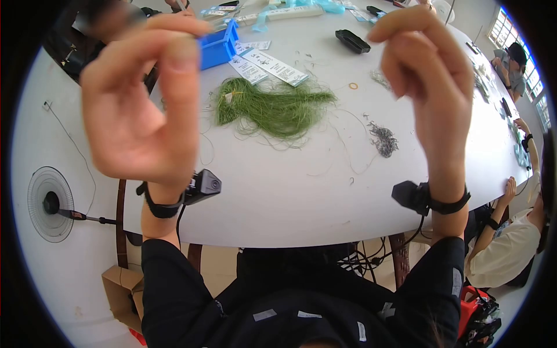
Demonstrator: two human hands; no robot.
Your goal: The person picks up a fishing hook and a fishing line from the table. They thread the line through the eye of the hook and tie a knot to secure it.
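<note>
Green strand bundle (272, 110) lies loose on the white table (278, 197), near side of the blue bin (219, 49) & a bit to its right. L hand (165, 110) is up, just left of the bin in view; thumb & index tips drawn close, rest curled. R hand (435, 81) is up, well right of the bin; fingers bent, tips close in. Both blurred, so can't tell if either has a strand; nothing bulky showing. Step looks like fine-strand handling, prob. w/ fingertips only. To do it well: pinch light but firm, keep tension even, move hands apart slowly so nothing snaps or slips. Keep any strand clear of the small metal bits (384, 140) (prob. hooks), well right of & nearer than the bin, as they'd snag. Draw one strand at a time; bundle's free end is messy & could tangle.
</note>
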